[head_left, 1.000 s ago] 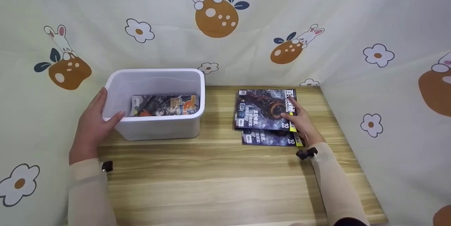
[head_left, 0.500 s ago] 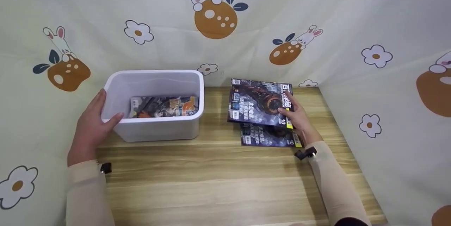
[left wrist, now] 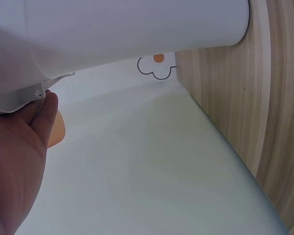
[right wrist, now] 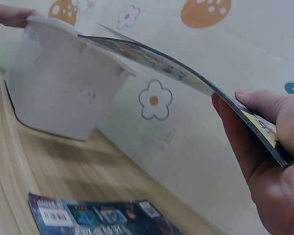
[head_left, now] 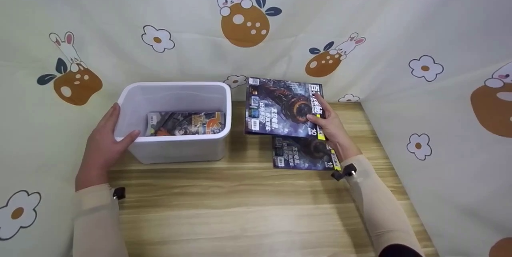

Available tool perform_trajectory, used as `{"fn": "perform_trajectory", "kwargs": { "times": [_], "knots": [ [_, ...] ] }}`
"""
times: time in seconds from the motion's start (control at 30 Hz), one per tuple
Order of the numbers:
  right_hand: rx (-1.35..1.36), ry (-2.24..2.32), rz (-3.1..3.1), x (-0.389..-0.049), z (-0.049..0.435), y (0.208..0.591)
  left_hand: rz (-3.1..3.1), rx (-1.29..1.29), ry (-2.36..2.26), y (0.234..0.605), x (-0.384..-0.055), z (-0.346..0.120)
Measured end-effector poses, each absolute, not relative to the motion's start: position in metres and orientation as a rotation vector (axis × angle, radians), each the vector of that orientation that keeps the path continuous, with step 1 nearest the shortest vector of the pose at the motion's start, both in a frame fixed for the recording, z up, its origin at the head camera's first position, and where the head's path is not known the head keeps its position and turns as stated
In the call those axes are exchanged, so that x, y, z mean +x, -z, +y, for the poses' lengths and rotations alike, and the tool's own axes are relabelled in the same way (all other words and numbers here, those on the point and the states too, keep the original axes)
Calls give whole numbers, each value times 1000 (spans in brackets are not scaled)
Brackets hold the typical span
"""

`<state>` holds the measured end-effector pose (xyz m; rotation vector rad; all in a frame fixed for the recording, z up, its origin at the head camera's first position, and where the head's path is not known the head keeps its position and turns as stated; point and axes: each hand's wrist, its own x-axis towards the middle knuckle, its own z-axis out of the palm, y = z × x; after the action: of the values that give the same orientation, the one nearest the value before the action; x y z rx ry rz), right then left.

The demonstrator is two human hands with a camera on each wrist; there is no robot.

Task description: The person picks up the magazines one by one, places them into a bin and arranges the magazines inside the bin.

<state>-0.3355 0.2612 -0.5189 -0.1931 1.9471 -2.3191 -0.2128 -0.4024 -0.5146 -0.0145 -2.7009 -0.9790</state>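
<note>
My right hand (head_left: 330, 124) pinches a dark magazine (head_left: 280, 107) by its right edge, thumb on the cover and fingers underneath. In the right wrist view that magazine (right wrist: 171, 63) is lifted off the table and bends slightly. Beneath it, a second magazine with a like cover (head_left: 302, 153) lies flat on the table. At the left my left hand (head_left: 100, 143) grips the rim of a white plastic bin (head_left: 180, 149), thumb over the front corner. Inside the bin lies a magazine with an orange title (head_left: 190, 124); whether others lie under it is hidden.
The wood-grain table (head_left: 224, 209) carries the bin and the magazines. A pale curtain printed with rabbits and oranges (head_left: 280, 57) hangs behind the table and along both sides, close to the bin's back.
My right hand has raised the upper magazine off the lower one and carried it left toward the bin. My left hand stays on the bin's rim.
</note>
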Motion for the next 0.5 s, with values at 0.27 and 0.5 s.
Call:
{"fn": "perform_trajectory", "kwargs": {
  "times": [0.27, 0.5],
  "knots": [
    [-265, 2281, 1900, -334, 232, 499, -2703, -26, 971, 515, -214, -403],
    [-273, 2232, 1892, -336, 200, 482, -2715, 2, 987, 516, -212, -403]
  ]
}}
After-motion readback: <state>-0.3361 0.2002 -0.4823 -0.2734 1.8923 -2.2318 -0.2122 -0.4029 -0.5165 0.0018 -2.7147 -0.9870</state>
